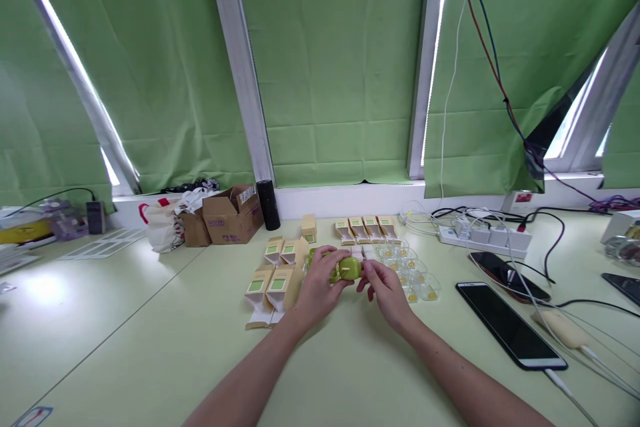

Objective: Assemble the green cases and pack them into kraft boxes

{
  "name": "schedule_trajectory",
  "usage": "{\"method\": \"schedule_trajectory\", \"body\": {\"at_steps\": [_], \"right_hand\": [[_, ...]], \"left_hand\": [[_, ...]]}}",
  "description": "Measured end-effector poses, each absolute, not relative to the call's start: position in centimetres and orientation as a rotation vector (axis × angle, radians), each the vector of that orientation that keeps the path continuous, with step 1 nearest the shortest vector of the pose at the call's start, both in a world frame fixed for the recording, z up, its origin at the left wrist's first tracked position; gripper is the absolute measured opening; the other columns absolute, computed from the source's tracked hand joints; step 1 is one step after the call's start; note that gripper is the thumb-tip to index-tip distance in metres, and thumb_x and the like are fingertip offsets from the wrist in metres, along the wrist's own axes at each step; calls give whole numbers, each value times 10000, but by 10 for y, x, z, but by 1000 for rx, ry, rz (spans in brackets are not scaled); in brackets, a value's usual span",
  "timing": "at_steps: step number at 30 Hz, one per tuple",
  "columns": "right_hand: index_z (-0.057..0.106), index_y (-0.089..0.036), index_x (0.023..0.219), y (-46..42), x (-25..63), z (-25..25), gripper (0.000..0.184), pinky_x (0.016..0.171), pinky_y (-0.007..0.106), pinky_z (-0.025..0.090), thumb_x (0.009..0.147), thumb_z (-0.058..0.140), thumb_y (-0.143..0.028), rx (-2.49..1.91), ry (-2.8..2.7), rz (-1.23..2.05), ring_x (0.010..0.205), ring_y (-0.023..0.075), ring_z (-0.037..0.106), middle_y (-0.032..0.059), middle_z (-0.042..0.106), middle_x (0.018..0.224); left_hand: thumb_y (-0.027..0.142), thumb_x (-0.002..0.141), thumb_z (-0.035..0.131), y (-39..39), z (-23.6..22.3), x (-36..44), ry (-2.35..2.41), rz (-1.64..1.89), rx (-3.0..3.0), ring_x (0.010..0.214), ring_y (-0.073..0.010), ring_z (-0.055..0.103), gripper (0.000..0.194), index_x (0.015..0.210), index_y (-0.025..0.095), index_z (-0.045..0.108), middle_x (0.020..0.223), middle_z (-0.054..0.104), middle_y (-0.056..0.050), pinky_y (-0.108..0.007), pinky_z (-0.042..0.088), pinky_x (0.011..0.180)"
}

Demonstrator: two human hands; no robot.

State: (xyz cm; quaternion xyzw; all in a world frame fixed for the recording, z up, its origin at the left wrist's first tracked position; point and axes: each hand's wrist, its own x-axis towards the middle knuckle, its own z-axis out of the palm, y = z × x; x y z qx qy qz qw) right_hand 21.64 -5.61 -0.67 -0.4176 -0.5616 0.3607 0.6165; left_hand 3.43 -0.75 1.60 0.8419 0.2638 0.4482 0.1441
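My left hand (326,278) is closed around a small rounded green item (350,268) with a pale mark on its end. My right hand (384,285) is beside it, thumb and fingertips pinched together close to the green item's right side; what they hold is too small to make out. Left of my hands stand open beige boxes (284,285) with green windows. More green shows behind my left hand, mostly hidden. To the right lie clear plastic cups (429,288) with yellow centres. White pieces (369,251) lie just behind my hands.
A row of beige boxes (367,229) and a single box (309,228) stand farther back. At the rear left are a cardboard carton (233,217), a black cylinder (269,205) and a cloth bag (163,227). Phones (510,323), cables and a power strip (485,240) occupy the right.
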Motion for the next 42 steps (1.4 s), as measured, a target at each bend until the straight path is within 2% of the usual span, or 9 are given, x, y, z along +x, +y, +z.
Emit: {"method": "schedule_trajectory", "body": {"at_steps": [4, 8, 13, 18, 22, 26, 30, 35, 42], "right_hand": [[687, -192, 809, -58, 218, -5, 563, 523, 245, 444, 986, 516, -699, -986, -1375, 723, 645, 164, 617, 47, 698, 737], [719, -184, 868, -55, 225, -1, 560, 543, 260, 448, 994, 505, -686, -996, -1338, 700, 626, 164, 602, 65, 730, 757], [713, -178, 882, -49, 248, 10, 561, 566, 285, 447, 976, 505, -690, -1065, -1220, 551, 568, 168, 549, 31, 648, 635], [665, -215, 714, -53, 271, 31, 396, 574, 296, 383, 985, 520, -464, -1594, -1501, 111, 603, 206, 595, 42, 656, 616], [724, -198, 732, -61, 276, 42, 272, 629, 323, 421, 934, 634, -356, -2111, -1706, -188, 722, 272, 710, 126, 756, 768], [774, -172, 867, -66, 275, 42, 197, 706, 352, 487, 888, 725, -362, -2284, -1779, -210, 835, 308, 761, 185, 782, 875], [780, -150, 944, -68, 272, 41, 166, 714, 388, 509, 867, 730, -288, -2362, -1881, -144, 906, 360, 773, 215, 783, 960], [777, -132, 960, -71, 264, 45, 153, 720, 388, 514, 846, 689, -183, -2371, -1978, -66, 930, 364, 772, 229, 776, 1007], [785, -155, 933, -80, 221, 38, 208, 721, 381, 482, 906, 636, -299, -2102, -2239, -58, 911, 362, 766, 193, 794, 961]], "left_hand": [[195, 843, 780, -10, 16, 35, 860, 1275, 2229, 1328, -299, 527, 429, 1261, 251, 697, 1284, 642, -101, -462, 497, 1108], [263, 792, 840, -12, 18, 38, 974, 1269, 2008, 1252, -286, 599, 395, 1171, 242, 733, 1319, 597, -95, -420, 514, 1071], [396, 806, 826, -6, 13, 40, 996, 1245, 1890, 1082, -259, 666, 300, 1039, 215, 770, 1229, 668, -94, -398, 540, 1001], [645, 777, 807, 5, 6, 40, 857, 1188, 1719, 1007, -278, 704, 528, 1056, 197, 776, 1101, 764, -107, -371, 571, 882], [794, 720, 767, 6, 3, 42, 777, 1151, 1519, 842, -234, 708, 682, 991, 169, 769, 951, 782, -97, -352, 576, 814], [774, 750, 766, 1, 4, 44, 674, 1163, 1345, 844, -204, 682, 634, 873, 152, 746, 921, 747, -99, -334, 568, 810], [707, 776, 798, -3, 7, 44, 595, 1163, 1219, 949, -216, 672, 564, 927, 165, 761, 1054, 741, -125, -312, 560, 796], [675, 748, 840, 0, 7, 43, 575, 1159, 1162, 927, -203, 648, 549, 932, 161, 783, 1035, 735, -118, -299, 544, 786], [640, 729, 872, 2, 3, 44, 545, 1190, 1081, 846, -177, 623, 516, 897, 159, 791, 970, 722, -93, -286, 515, 734]]}}
